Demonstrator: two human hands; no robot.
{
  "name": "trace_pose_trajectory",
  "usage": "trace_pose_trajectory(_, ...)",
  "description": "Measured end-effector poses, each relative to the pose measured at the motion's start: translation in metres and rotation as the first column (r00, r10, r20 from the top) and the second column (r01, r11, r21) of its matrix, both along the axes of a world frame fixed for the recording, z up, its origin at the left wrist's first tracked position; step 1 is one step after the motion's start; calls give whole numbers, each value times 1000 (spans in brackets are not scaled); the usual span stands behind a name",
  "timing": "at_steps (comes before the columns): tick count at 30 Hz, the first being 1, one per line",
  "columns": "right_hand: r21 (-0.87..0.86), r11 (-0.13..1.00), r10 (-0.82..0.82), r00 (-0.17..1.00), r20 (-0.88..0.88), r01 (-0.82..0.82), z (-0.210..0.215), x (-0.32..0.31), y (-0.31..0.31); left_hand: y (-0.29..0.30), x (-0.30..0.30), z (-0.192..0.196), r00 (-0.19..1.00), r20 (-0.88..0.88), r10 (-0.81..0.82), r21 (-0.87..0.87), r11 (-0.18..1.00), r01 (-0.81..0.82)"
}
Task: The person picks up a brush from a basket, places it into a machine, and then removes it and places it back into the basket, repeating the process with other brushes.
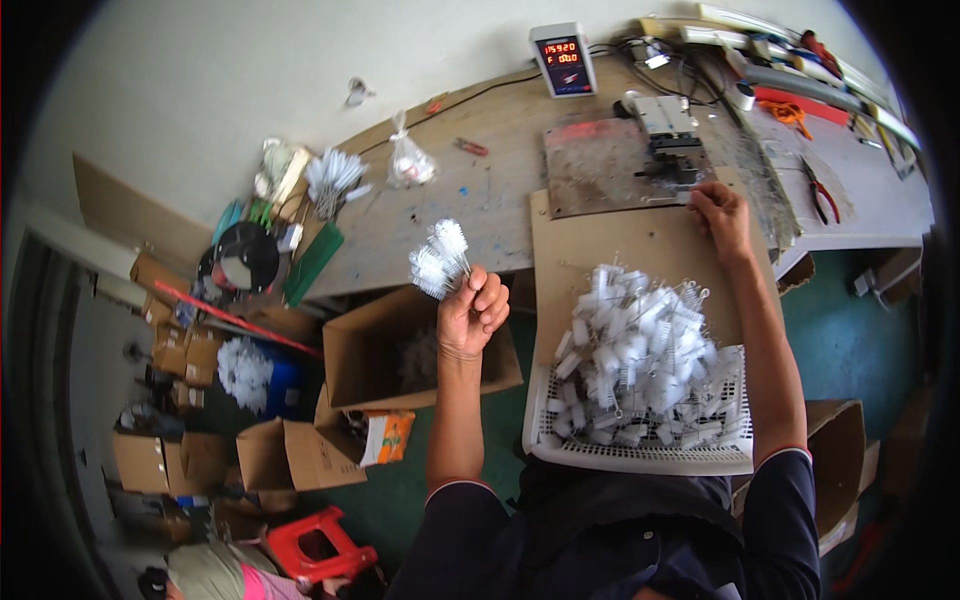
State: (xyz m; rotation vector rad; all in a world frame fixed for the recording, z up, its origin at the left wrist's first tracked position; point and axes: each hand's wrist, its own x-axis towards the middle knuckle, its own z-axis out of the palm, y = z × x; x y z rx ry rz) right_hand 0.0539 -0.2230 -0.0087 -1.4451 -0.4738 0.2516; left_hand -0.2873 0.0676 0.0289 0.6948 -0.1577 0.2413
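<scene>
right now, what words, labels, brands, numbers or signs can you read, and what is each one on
White display box: two rows of glowing red characters, not copied out here.
Orange-and-white package: any print is too small and blurred to read.
Cardboard boxes at the left: any marks are too small to read.
White brushes in the left hand: no lettering visible.

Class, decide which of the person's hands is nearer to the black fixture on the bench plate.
Right. The right hand is just in front of the black fixture; the left hand is well off to its left, holding white bristle brushes.
</scene>
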Motion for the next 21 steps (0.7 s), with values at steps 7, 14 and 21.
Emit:
trace_pose_trajectory(7,-74,997,0,1000,21,2,-2,0,0,27,-109,-54,879,-315,359,43,930,-365)
trace_pose_trajectory(14,-97,995,15,998,65,-8,3,-5,12,117,-196,-161,225,-739,635,436,706,-558)
trace_pose_trajectory(21,-196,979,-45,997,56,55,21,-16,3,154,-199,-205,-160,218,963,975,-207,85)
